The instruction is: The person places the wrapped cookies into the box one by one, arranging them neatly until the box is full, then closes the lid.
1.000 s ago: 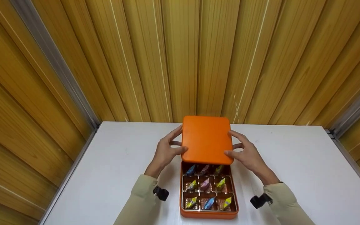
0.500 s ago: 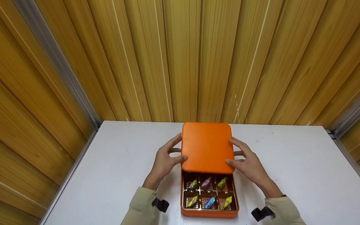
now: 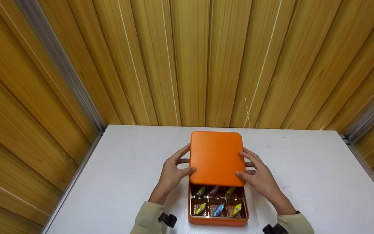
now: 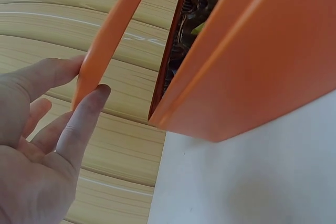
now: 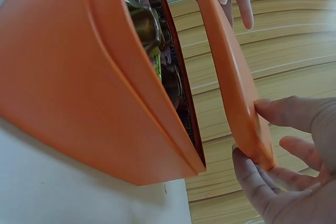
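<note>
Both hands hold an orange lid [image 3: 217, 158] by its opposite side edges, above an orange box [image 3: 218, 222]. My left hand [image 3: 171, 172] pinches the left edge, thumb on the near part. On the other side, my right hand [image 3: 260, 177] grips the right edge the same way. In both wrist views a gap shows between the lid [image 4: 110, 38] and the box [image 5: 89, 87]. A brown divided tray inside the box bears small wrapped candies, among them a blue candy [image 3: 218, 210] and a yellow candy [image 3: 237, 209]. The lid hides the box's far part.
The box stands on a white table [image 3: 125, 182], near its front edge in the head view. Behind the table rises a wood-patterned panel wall [image 3: 190, 65], with metal frame posts [image 3: 76, 78] at the sides.
Both hands have brought the lid toward the near side and lower over the box. It now covers the far row of compartments and part of the middle row.
</note>
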A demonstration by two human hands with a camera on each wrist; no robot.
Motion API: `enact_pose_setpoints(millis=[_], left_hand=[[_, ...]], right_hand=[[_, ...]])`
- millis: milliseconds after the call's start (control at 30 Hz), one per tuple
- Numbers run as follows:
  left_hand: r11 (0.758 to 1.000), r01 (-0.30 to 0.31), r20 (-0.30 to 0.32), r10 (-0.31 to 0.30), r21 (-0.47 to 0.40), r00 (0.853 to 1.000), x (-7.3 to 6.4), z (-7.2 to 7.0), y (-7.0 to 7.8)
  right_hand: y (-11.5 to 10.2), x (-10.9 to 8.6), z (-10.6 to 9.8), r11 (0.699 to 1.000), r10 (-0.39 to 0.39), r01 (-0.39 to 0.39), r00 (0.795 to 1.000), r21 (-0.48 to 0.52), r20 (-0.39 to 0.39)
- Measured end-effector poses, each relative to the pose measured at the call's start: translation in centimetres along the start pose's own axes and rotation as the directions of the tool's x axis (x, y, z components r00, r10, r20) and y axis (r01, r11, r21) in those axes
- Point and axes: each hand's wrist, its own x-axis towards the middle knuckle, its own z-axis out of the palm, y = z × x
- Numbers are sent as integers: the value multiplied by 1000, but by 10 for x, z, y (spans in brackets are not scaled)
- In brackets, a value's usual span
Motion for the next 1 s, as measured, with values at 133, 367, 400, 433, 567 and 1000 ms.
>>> enact_pose_setpoints(millis=[133, 367, 400, 433, 567, 1000], left_hand=[[1000, 25, -3, -25, -3, 1000, -7, 1, 1], [999, 52, -12, -52, -9, 999, -20, 2, 4], [998, 54, -14, -54, -16, 998, -22, 3, 4], [998, 59, -16, -59, -23, 998, -24, 3, 3], [994, 88, -22, -89, -58, 996, -34, 6, 0], [988, 142, -25, -144, -56, 989, -59, 13, 1]], right_hand=[[-3, -8, 1, 1000, 22, -22, 1000, -21, 4], [-10, -18, 2, 998, 63, -62, 998, -24, 15], [-11, -20, 3, 997, 67, -67, 998, -23, 15], [-11, -22, 3, 997, 72, -71, 997, -22, 15], [-11, -29, 6, 996, 85, -85, 996, -18, 17], [-12, -53, 11, 986, 166, -165, 986, -35, 22]])
